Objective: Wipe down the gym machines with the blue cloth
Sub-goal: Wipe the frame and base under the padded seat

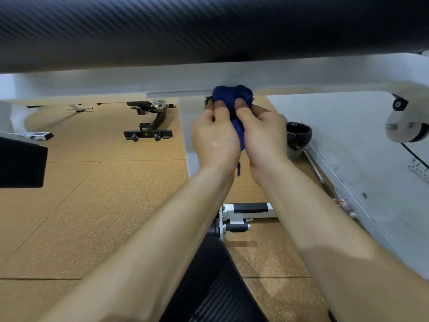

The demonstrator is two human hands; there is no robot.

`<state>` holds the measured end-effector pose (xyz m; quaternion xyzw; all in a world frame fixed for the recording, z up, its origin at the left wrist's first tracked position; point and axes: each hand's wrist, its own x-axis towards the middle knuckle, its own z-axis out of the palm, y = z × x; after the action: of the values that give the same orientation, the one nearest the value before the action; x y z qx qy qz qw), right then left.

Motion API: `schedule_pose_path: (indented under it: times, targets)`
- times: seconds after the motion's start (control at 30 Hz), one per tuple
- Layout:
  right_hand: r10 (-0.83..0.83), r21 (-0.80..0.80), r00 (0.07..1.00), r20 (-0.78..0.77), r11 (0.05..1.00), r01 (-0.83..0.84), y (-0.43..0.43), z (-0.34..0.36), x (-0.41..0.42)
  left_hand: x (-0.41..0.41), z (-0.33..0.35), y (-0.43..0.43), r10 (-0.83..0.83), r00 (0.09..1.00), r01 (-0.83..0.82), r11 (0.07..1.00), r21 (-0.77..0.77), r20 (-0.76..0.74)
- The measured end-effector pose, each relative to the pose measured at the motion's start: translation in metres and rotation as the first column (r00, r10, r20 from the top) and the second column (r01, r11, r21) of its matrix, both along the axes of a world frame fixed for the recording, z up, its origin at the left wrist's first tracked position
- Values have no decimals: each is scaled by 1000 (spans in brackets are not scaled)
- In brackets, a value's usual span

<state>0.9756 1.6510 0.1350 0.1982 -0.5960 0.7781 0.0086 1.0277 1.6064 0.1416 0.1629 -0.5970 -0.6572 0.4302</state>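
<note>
A bunched dark blue cloth (232, 98) is pressed against the white frame bar (116, 82) of a gym machine, just under its black textured pad (209, 26). My left hand (214, 138) and my right hand (264, 133) sit side by side, both gripping the cloth from below, fingers curled into it. A loose strip of the cloth hangs down between my wrists. Part of the cloth is hidden behind my fingers.
A white upright post (189, 140) drops from the bar behind my left hand. A black-lined bin (298, 138) stands by the white wall at right. A white pulley bracket (406, 122) hangs top right. Black equipment (148, 129) lies on the cork-coloured floor at left.
</note>
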Motion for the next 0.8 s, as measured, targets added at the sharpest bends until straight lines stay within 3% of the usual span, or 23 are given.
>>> schedule_pose_path:
  times: [0.23, 0.33, 0.43, 0.53, 0.67, 0.8]
  targets:
    - [60, 27, 997, 47, 998, -61, 7, 2, -5, -2, 1, -4, -109, 992, 103, 991, 84, 61]
    - [-10, -9, 999, 38, 1000, 10, 24, -10, -5, 0, -6, 6, -205, 975, 205, 979, 10, 84]
    - [-93, -89, 991, 100, 991, 102, 35, -7, -10, -8, 4, 21, -286, 958, 285, 958, 34, 27]
    - [-115, -70, 985, 125, 990, 124, 28, 11, -21, -18, 20, 35, -239, 971, 238, 954, 183, -20]
    - [-105, 91, 985, 134, 991, 94, 7, 15, -30, -32, 15, 29, -132, 991, 126, 982, 141, 34]
    - [-19, 70, 993, 113, 998, 11, 24, 8, -44, -51, 6, 24, -160, 987, 160, 975, 157, -13]
